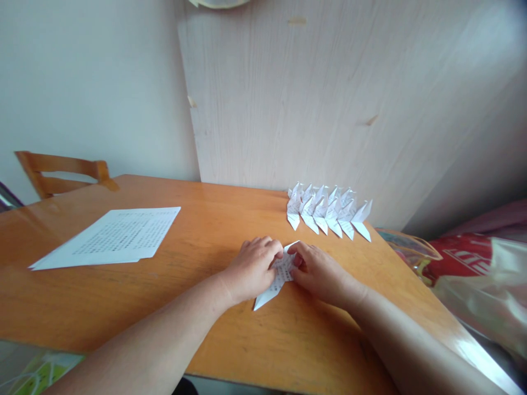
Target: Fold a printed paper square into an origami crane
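A folded piece of printed white paper [272,289] lies slantwise on the table, its pointed lower end turned toward me. My left hand [258,269] grips its left side, with thumb and fingers bent around the edge. From the other side my right hand [319,271] pinches the paper near its upper end, the fingers curled. Both hands partly cover the folds between them. Beyond my right hand stand several folded paper pieces [331,213] with upright pointed tips, set in two rows.
A stack of printed sheets [123,236] lies on the wooden table [197,230] to the left. Behind it is a wooden chair [69,164]. The wall panel [267,109] borders the far edge. A red bag [461,255] and plastic bags [486,291] sit beyond the right edge.
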The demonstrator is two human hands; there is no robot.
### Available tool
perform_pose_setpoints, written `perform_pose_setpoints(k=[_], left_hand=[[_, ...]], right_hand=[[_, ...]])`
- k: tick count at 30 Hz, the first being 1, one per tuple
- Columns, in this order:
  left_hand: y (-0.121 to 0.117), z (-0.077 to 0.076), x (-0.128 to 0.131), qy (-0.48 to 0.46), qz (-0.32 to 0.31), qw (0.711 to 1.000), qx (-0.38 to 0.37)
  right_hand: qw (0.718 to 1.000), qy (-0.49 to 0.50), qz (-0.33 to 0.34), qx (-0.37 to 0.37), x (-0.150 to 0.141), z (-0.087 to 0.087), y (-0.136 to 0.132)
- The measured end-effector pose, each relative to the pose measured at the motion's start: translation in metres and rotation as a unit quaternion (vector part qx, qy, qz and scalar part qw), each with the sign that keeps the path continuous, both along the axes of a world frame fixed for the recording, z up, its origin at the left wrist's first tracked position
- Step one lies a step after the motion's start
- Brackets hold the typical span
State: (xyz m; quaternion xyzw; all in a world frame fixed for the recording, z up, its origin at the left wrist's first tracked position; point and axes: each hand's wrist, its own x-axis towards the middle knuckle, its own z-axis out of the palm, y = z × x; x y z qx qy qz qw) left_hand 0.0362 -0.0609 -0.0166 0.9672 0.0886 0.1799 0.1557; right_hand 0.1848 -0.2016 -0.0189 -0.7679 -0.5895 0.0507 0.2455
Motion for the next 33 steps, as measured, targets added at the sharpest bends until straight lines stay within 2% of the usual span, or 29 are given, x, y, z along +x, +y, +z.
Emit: perform_pose_setpoints(k=[7, 14, 17, 33], left_hand=[[-0.002, 0.003, -0.002, 0.011, -0.019, 0.999, 0.040], [-0.005, 0.012, -0.008, 0.025, 0.061, 0.995, 0.080], [-0.005, 0.012, -0.009, 0.035, 0.070, 0.993, 0.089], [-0.011, 0.016, -0.011, 0.079, 0.070, 0.991, 0.079]], right_hand=[[1.000, -0.006, 0.015, -0.001, 0.001, 0.000, 0.000], [1.000, -0.017, 0.012, -0.011, 0.000, 0.001, -0.002], [0.999, -0.035, 0.003, -0.005, -0.002, 0.004, -0.003], [0.992, -0.118, 0.042, -0.012, 0.007, 0.026, -0.014]])
